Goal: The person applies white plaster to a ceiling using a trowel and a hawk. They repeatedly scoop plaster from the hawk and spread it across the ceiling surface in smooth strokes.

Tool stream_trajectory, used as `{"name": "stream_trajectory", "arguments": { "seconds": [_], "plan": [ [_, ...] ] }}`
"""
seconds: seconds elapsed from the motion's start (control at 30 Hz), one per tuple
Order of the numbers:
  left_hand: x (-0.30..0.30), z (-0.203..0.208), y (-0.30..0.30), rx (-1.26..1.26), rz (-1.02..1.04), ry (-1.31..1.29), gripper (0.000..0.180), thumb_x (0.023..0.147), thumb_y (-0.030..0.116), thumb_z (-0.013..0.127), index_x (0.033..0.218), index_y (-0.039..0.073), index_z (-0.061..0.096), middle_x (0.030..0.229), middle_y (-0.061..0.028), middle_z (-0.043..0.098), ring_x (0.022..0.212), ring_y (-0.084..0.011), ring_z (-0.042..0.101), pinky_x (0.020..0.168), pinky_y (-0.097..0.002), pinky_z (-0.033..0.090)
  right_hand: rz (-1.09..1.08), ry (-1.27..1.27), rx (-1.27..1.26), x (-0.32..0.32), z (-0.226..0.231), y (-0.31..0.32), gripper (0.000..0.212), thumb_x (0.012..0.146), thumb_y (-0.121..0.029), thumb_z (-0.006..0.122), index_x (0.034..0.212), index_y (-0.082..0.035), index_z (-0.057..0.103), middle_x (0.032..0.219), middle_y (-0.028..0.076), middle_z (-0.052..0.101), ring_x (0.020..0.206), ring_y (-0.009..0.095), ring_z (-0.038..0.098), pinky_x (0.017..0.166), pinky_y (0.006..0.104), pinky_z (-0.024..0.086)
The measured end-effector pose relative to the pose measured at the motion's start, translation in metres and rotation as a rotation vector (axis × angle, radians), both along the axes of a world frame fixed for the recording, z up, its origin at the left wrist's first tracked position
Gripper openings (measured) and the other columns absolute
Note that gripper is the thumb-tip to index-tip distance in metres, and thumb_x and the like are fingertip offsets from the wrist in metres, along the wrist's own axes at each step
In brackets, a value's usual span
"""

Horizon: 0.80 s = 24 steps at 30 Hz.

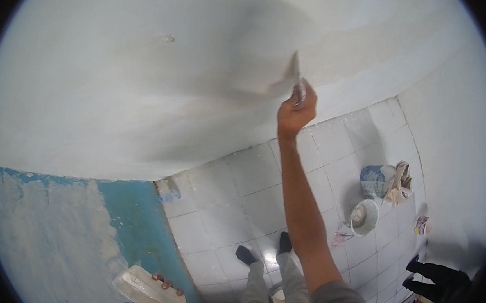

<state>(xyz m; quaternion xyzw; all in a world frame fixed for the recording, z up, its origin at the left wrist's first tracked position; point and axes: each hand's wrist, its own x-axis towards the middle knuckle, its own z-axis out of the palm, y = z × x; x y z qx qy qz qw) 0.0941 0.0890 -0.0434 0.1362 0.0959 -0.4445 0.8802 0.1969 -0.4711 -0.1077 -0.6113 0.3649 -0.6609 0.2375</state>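
My right arm reaches forward across the middle of the view. Its hand (297, 111) is closed round the handle of a putty knife (296, 65), whose blade is at the large white wall (221, 54). The wall shows faint damp-looking streaks around the blade. At the lower left, the fingers of my left hand (167, 284) curl over the edge of an off-white, oblong tray (146, 292) with pale smears. The rest of that hand is hidden behind the tray.
Whitish patches cover part of a blue wall (131, 217) at left. On the tiled floor (222, 206) stand a blue-and-white bucket (375, 180), a crumpled paper bag (401, 185), a white pail (367, 216) and a small cup (421, 225). Dark-clothed legs (439, 280) show at lower right.
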Motion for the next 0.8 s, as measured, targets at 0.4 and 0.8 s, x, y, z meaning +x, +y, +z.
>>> {"name": "stream_trajectory", "arguments": {
  "seconds": [0.4,0.8],
  "plan": [
    [0.013,0.011,0.029,-0.024,0.077,-0.044,0.046,0.094,0.045,0.046,0.125,0.012,0.051,0.122,-0.0079,0.053,0.113,-0.0305,0.050,0.094,-0.0575,0.036,0.212,0.149,-0.092,0.046,-0.004,0.126,0.027,0.082,0.005,0.060,0.108,0.000,0.065,0.104,0.016,0.067,0.092,0.035,0.063,0.080,0.0404,0.052],
    [0.016,0.021,0.036,-0.037,0.135,-0.038,0.050,0.092,0.047,0.049,0.127,0.011,0.050,0.123,-0.0084,0.052,0.114,-0.0309,0.050,0.093,-0.0580,0.036,-0.070,0.116,0.040,0.022,0.020,0.049,0.031,0.086,0.000,0.053,0.116,0.002,0.063,0.107,0.019,0.066,0.102,0.036,0.062,0.085,0.0419,0.050]
  ]
}}
